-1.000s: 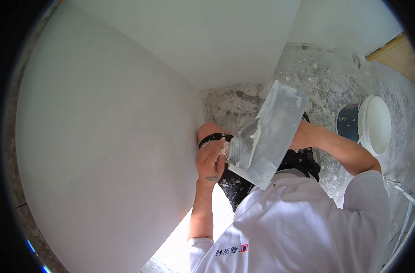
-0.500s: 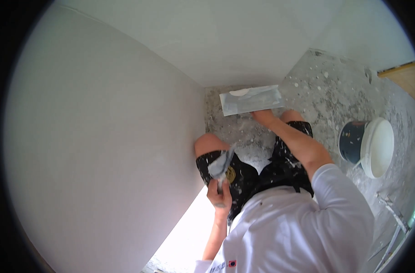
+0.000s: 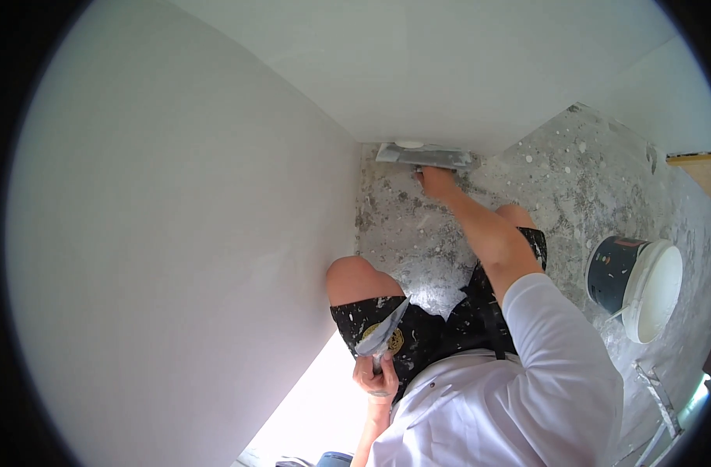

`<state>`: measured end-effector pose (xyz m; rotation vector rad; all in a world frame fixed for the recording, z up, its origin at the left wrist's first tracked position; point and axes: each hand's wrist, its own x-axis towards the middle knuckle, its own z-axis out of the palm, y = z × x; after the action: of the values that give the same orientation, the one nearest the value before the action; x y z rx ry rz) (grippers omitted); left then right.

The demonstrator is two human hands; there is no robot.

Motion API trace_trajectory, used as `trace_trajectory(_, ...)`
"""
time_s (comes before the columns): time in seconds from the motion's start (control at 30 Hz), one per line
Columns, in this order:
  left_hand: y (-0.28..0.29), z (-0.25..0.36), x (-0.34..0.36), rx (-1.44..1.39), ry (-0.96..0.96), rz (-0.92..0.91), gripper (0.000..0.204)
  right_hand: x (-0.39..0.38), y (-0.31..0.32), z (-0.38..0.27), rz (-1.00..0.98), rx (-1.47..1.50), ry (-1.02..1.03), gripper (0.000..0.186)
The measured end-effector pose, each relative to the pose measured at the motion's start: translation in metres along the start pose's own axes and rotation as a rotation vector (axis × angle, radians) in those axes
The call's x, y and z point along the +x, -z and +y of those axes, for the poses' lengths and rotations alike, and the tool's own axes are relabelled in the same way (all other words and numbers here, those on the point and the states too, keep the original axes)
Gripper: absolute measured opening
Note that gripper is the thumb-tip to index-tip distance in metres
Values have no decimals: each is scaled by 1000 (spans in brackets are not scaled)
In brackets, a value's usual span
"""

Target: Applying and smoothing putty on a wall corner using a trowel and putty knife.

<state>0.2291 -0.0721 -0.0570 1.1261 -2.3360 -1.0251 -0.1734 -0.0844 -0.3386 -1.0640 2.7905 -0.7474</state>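
Observation:
My right hand (image 3: 437,184) reaches forward, closed around the handle of a wide plastering trowel (image 3: 429,158). White filler lies along the far edge of its blade. The trowel is low down, close to the foot of the far wall (image 3: 449,70); whether it touches the wall I cannot tell. Near my left knee, my left hand (image 3: 376,380) grips a putty knife (image 3: 380,335) by its handle. That knife has a broad, grey-smeared blade pointing up and away from me, above my paint-spattered black shorts.
At the right a dark bucket with a white rim (image 3: 658,292) lies tilted in view on the stained floor (image 3: 418,226). A plain wall (image 3: 176,233) rises close on my left. Metal legs, perhaps a ladder's (image 3: 661,397), stand lower right. A wooden board (image 3: 698,171) is at the far right.
My right hand has carried the trowel forward and down toward the base of the far wall, its blade now seen more edge-on. My left hand still holds the putty knife, a little lower in view.

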Motion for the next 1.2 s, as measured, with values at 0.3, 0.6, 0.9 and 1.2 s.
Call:
trace_trajectory(0.3,10,-6,-1,-54,45,6,16,8,95,-41,-171,263,-62,48)
trace_trajectory(0.6,8,-16,-8,-106,55,-4,16,0,17,-35,-252,32,-67,45)
trace_trajectory(0.9,9,-7,-6,-65,-2,68,12,40,-11,-48,-313,8,-66,47)
trace_trajectory(1.2,11,-14,-3,-87,-160,66,21,47,30,-74,-308,-2,-12,69)
